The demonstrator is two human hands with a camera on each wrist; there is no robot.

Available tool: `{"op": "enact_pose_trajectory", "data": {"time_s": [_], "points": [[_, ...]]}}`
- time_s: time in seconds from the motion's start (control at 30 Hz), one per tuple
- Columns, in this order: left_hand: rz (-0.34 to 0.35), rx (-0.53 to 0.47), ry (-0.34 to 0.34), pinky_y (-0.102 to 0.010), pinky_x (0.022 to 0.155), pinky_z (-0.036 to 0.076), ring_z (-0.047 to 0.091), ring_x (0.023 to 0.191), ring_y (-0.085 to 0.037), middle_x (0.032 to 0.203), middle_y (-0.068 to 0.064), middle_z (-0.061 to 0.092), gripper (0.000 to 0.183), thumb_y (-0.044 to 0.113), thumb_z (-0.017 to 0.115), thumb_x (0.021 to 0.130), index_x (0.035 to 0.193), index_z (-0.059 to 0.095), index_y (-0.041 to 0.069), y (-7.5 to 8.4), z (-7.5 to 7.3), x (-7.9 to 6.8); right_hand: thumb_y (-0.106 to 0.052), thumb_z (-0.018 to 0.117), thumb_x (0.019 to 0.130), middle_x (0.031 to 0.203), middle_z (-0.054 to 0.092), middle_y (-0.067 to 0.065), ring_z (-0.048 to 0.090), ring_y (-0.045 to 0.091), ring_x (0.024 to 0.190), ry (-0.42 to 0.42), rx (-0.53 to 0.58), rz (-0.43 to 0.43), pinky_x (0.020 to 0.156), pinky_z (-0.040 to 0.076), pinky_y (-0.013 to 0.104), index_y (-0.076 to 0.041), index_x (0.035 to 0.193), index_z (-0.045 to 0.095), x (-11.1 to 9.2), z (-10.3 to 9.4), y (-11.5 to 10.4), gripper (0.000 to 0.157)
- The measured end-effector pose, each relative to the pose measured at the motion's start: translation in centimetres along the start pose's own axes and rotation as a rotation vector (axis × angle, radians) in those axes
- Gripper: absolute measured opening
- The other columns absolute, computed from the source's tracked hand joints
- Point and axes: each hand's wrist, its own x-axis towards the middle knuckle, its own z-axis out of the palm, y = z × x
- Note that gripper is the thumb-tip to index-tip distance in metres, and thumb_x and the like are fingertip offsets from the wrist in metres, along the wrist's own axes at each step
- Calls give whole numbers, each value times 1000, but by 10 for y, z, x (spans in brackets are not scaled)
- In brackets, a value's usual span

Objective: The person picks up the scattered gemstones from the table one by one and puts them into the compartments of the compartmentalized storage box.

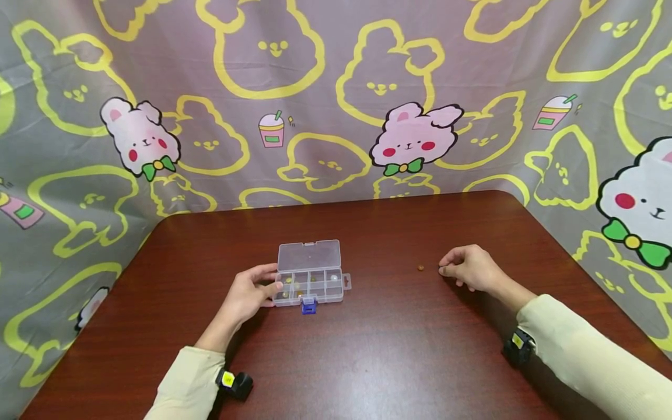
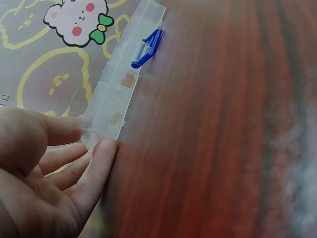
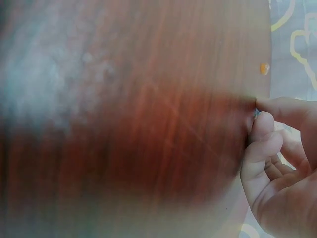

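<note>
A clear plastic compartment box [image 1: 310, 257] stands on the table with its lid raised at the back and a blue latch [image 1: 309, 307] at the front. Small beads lie in several compartments, among them a white one [image 1: 333, 278] and a reddish-orange one [image 2: 128, 80]. My left hand [image 1: 249, 294] grips the box's left end between thumb and fingers. Over to the right, my right hand [image 1: 474, 269] pinches a small bluish bead-like piece [image 3: 256, 113] between thumb and forefinger, mostly hidden by the fingertips. An amber bead [image 1: 420, 268] lies on the table just left of those fingertips.
The dark reddish-brown wooden table [image 1: 388, 350] has rounded far corners. Behind it and along its sides hangs a cloth [image 1: 325, 76] printed with cartoon bunnies. A hanging tab [image 1: 347, 282] sticks out from the box's right end.
</note>
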Motion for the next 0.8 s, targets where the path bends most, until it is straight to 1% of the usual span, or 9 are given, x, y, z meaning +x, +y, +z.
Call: {"op": "enact_pose_trajectory", "data": {"time_s": [0.23, 0.6, 0.8], "points": [[-6, 1, -2, -36, 62, 62, 68, 80, -22, 124, -29, 62, 48, -1, 70, 92, 137, 55, -6, 0, -1, 0, -12, 76, 87, 59, 57, 3, 52, 16, 48, -3, -7, 21, 38, 45, 28, -4, 91, 70, -3, -2, -2, 11], [5, -1, -2, -35, 62, 62, 66, 76, -20, 123, -30, 62, 46, -3, 69, 92, 136, 56, -7, -1, -1, 1, -12, 74, 88, 60, 58, 5, 53, 17, 48, 23, 37, 35, 37, 43, 27, -2, 92, 67, -5, -6, -2, 13], [9, -2, -2, -35, 61, 61, 66, 76, -19, 123, -30, 62, 46, -4, 68, 92, 136, 56, -6, -2, -1, 1, -10, 74, 88, 65, 61, 8, 53, 17, 49, 25, 68, 37, 36, 43, 26, -1, 93, 66, -6, -4, -3, 13]]}}
